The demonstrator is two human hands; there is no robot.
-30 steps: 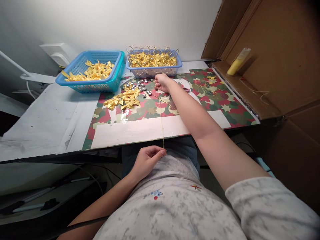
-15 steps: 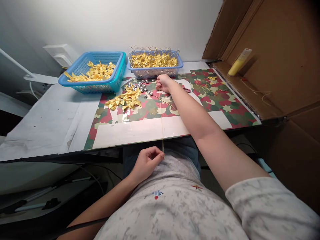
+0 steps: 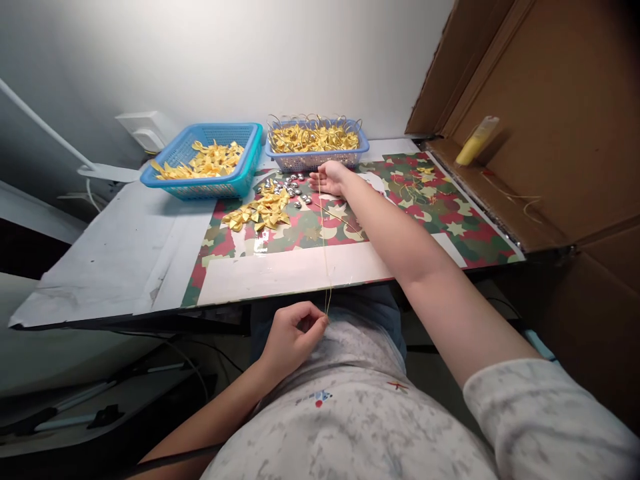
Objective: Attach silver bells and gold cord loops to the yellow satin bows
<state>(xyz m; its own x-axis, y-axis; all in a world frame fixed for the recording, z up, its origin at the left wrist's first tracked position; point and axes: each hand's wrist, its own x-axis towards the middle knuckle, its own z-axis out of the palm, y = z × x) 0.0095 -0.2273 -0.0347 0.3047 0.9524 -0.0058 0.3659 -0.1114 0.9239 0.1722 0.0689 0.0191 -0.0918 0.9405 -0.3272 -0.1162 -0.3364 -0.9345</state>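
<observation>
Left hand (image 3: 295,340): thumb and forefinger pinch a thin yellow thread (image 3: 323,247) just past the table's near edge;
Right hand (image 3: 331,179): reaches over a camouflage-patterned sheet (image 3: 300,238), fingers loosely extended; the thread runs up to them;
Beside it: small shiny silver beads (image 3: 297,205); a loose heap of yellow ribbon bows (image 3: 265,212);
Baskets: a blue mesh plastic basket (image 3: 317,161) behind, heaped with bows and golden wire loops (image 3: 278,139); a blue basket (image 3: 196,179) nested in a turquoise one (image 3: 200,192), farther left, with more bows.
</observation>
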